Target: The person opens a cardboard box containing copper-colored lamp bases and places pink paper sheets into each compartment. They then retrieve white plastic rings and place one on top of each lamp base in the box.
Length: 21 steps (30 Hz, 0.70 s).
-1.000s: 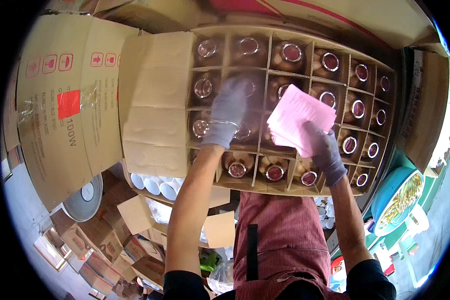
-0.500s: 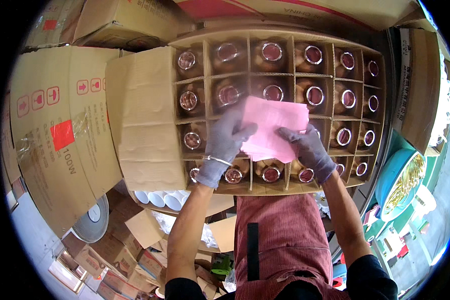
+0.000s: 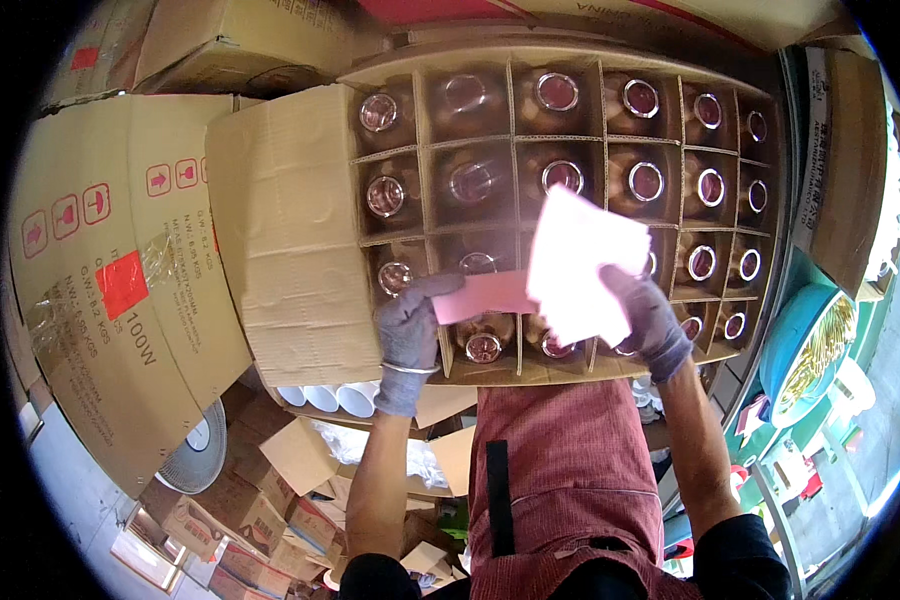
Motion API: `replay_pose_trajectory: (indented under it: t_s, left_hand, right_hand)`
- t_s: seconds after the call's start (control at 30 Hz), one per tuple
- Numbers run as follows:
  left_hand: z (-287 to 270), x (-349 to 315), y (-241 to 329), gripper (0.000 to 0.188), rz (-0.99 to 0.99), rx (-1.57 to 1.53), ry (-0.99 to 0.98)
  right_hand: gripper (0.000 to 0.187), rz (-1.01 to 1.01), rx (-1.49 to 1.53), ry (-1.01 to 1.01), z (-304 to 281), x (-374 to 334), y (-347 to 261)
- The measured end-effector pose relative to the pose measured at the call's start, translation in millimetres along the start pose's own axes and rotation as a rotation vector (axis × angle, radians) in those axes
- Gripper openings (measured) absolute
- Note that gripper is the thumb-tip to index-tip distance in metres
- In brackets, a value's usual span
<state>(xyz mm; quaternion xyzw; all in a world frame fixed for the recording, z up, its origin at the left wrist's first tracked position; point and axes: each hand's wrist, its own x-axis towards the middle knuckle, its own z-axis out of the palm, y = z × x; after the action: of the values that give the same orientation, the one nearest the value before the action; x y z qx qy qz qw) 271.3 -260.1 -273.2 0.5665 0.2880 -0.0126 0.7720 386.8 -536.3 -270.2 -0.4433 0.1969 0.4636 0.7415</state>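
Over the near-left cells of a divided carton (image 3: 550,377), held the gray-gloved left hand (image 3: 410,322) curled, thumb and fingers together on the end of a single pink slip (image 3: 482,297). Wore a pale band (image 3: 410,370) round that wrist. Stretched the slip sideways, with its far end at the edge of a pink paper stack (image 3: 580,275); could not tell whether over or under it. Clamped that stack in the gray-gloved right hand (image 3: 650,325), with thumb across the upper face, fingers mostly hidden behind, papers slightly fanned and washed pale by glare. Saw beneath both hands round-rimmed glass vessels (image 3: 640,98), upright in their cells, many reddish inside the rims. Had the carton's flap (image 3: 290,240) folded out to the left, and a maroon apron (image 3: 570,460) just below the near wall. Noticed farther left a large taped box (image 3: 120,230) with a red square label (image 3: 120,283), a round gray fan (image 3: 202,462) low beside it, white cylinders (image 3: 356,399) below the flap and, off to the right, a blue basin (image 3: 776,368) of golden pieces (image 3: 818,350)
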Motion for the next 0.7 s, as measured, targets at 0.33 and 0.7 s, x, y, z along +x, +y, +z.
replay_pose_trajectory:
  t_s: [0.33, 0.7]
  left_hand:
    - [20.6, -29.6, 29.7, 0.068, -0.390, -0.218, -0.172]
    - [42.3, -0.7, 2.2, 0.029, 0.317, 1.110, 0.010]
  right_hand:
    - [0.033, -0.007, -0.157, 0.097, 26.8, -11.4, 19.2]
    - [0.023, -0.323, -0.327, 0.303, -26.2, -26.2, 40.5]
